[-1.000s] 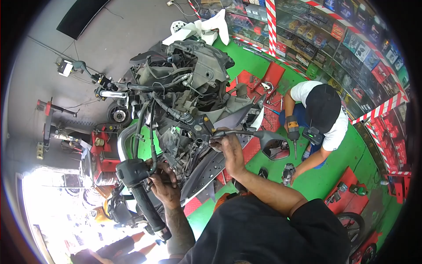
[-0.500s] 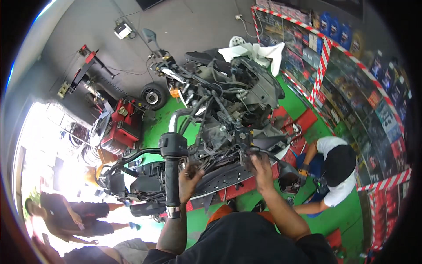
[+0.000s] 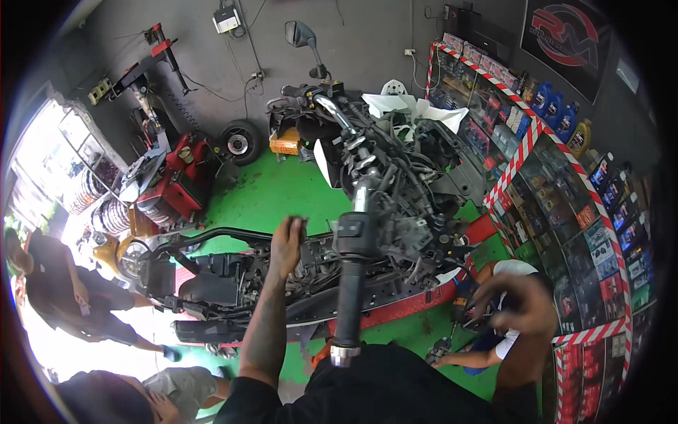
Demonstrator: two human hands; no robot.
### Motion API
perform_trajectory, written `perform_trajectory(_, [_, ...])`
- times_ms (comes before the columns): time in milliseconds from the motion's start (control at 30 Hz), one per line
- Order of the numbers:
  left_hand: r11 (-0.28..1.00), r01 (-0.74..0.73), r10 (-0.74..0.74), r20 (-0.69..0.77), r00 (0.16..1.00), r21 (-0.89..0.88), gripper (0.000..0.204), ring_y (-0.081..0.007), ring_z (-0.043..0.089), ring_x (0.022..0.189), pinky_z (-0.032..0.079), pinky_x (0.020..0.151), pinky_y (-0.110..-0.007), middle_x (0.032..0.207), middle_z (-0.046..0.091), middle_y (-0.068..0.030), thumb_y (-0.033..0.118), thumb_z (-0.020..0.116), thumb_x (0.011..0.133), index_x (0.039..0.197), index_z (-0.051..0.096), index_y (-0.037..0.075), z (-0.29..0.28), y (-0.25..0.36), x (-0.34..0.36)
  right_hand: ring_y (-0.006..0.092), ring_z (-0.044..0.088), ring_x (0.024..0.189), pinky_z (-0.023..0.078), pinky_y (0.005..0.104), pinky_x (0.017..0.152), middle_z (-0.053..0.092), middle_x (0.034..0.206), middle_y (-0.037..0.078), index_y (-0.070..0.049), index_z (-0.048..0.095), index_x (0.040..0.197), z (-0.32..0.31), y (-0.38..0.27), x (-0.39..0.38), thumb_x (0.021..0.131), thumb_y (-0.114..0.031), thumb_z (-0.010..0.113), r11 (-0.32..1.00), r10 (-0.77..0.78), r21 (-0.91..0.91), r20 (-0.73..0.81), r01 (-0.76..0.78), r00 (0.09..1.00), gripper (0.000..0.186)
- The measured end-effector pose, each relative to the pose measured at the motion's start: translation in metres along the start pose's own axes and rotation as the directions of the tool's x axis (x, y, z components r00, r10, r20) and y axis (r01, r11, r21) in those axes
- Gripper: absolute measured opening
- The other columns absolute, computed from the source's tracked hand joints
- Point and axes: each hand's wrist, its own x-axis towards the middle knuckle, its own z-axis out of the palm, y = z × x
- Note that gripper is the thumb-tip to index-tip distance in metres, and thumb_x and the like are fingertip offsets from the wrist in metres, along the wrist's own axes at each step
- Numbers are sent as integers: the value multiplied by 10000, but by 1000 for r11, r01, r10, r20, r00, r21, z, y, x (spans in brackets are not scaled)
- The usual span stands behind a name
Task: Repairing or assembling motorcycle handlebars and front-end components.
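A partly stripped scooter (image 3: 311, 265) lies across the space before me, its frame and wiring bare. My left hand (image 3: 286, 249) is raised over the middle of the frame, fingers drawn together; something small and dark seems to show at the fingertips, too small to name. At the right, my right hand (image 3: 519, 304) is lifted away from the scooter, fingers curved and smeared by motion, so any hold is unclear. It covers part of a crouching co-worker. Between my arms the near handlebar grip (image 3: 349, 300) with its switch housing (image 3: 355, 235) points toward me, touched by neither hand.
A glass display case (image 3: 540, 191) with striped edging lines the right side. A red tyre machine (image 3: 180, 177) and a loose wheel (image 3: 241, 143) stand at the back left. Another person (image 3: 67, 283) stands at the left, and a seated one (image 3: 180, 389) is nearer. A mirror (image 3: 300, 34) sticks up.
Both hands were low over the scooter's frame; the left has risen and the right has swung out to the right. My view has shifted, and the handlebar now sits further right.
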Motion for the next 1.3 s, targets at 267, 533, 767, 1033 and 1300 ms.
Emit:
perform_trajectory(267, [879, -474, 465, -131, 876, -52, 172, -190, 644, 747, 509, 689, -321, 840, 675, -119, 131, 595, 1000, 1071, 652, -15, -3, 44, 170, 126, 651, 849, 520, 282, 791, 657, 928, 50, 13, 637, 1122, 14, -95, 206, 945, -333, 692, 897, -184, -441, -305, 33, 934, 393])
perform_trajectory(533, [742, -670, 662, -122, 739, -35, 199, -374, 649, 949, 513, 833, -437, 1010, 686, -172, 130, 677, 917, 1066, 660, 0, 9, 11, 272, 198, 661, 980, 518, 334, 878, 694, 1077, 134, 18, 628, 1178, -4, -74, 367, 952, -427, 663, 553, -228, -802, -405, -225, 885, 501])
perform_trajectory(767, [560, -802, 820, 4, 573, 210, 204, -290, 625, 879, 501, 796, -421, 952, 658, -91, 127, 714, 865, 1054, 669, 64, 4, 12, 295, 373, 620, 1192, 466, 413, 1022, 652, 1236, 279, 52, 596, 1302, -17, -37, 452, 860, -695, 598, 630, -103, -689, -531, -358, 841, 868])
perform_trajectory(1033, [593, -797, 805, -100, 585, 111, 227, -321, 655, 786, 542, 688, -418, 864, 630, -115, 193, 717, 886, 1039, 621, 54, 18, 8, 293, 294, 607, 1185, 476, 391, 997, 631, 1287, 208, 34, 595, 1335, -20, -10, 505, 856, -648, 662, 830, 122, -397, -557, -392, 822, 836])
perform_trajectory(1300, [683, -730, 722, -125, 681, -29, 169, -372, 648, 784, 513, 678, -468, 802, 615, -160, 146, 651, 932, 1022, 580, 21, 32, -9, 297, 141, 696, 815, 560, 280, 712, 725, 981, 62, -63, 706, 1125, -1, 7, 501, 851, -495, 769, 952, 208, -72, -557, -296, 804, 515])
